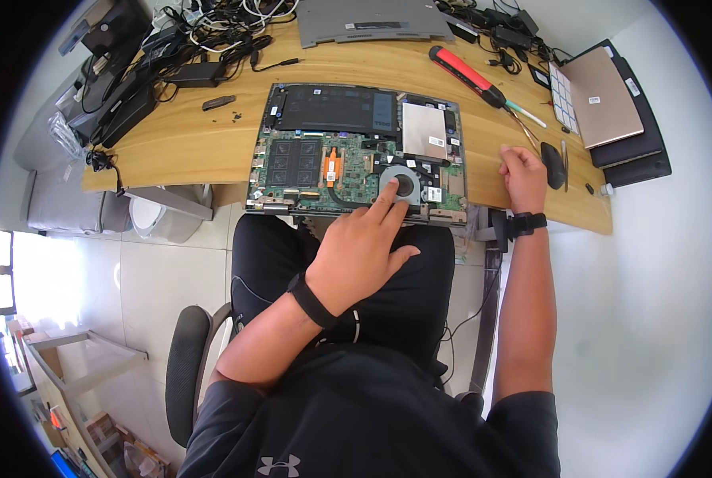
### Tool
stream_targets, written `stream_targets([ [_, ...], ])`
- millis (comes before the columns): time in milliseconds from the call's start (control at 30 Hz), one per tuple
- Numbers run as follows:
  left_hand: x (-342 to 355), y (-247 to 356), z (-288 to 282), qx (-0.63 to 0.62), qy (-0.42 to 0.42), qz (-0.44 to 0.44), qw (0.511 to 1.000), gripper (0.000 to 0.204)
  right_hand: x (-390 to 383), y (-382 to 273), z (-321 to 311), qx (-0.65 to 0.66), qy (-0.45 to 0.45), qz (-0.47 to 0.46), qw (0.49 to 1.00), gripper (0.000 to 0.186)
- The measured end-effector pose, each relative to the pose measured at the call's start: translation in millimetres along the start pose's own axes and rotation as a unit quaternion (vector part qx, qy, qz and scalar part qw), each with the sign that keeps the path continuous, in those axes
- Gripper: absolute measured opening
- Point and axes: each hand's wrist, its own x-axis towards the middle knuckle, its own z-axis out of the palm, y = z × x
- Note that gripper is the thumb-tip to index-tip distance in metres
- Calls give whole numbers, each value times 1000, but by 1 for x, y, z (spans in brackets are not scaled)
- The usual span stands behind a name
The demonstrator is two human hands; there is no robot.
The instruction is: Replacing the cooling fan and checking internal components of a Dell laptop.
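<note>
An opened laptop base (356, 151) lies at the table's front edge, its green circuit board, black battery (336, 109) and orange-covered heat pipe (332, 169) exposed. Over its lower right part reaches my left hand (364, 243), open. Its extended fingers rest on the round cooling fan (400, 186) and cover part of it. A silver rectangular drive (424, 130) sits above the fan. Right of the laptop, my right hand (523, 175) rests on the table with fingers curled together; whatever may be between them is hidden. Tweezers (525, 127) lie just beyond it.
A grey laptop cover (372, 22) lies at the back. Nearby are a red-and-black electric screwdriver (467, 77), a black mouse (553, 165) and stacked laptops (607, 95). Tangled cables and adapters (197, 73) fill the back left. Small screws (236, 117) lie left of the laptop.
</note>
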Motion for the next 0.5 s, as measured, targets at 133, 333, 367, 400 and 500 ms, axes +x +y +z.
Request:
stream_targets([
  [133, 2, -2, 2, 11, -12, 0, 1000, 67, -1, -1, 0, -17, 5, -5, 1000, 21],
  [333, -5, 4, -1, -123, 105, 85, 983, 34, -1, 0, 0, -8, -1, -8, 1000, 22],
  [367, -6, 6, -2, -114, 137, 95, 979, 22, -1, 0, 0, -8, 1, -3, 1000, 22],
  [400, -5, 6, -2, -106, 134, 92, 981, 23, -1, 0, 0, -9, 2, -5, 1000, 22],
  [500, -1, 6, 0, -89, 129, 87, 984, 30, -2, 0, 0, -10, 3, -5, 1000, 22],
])
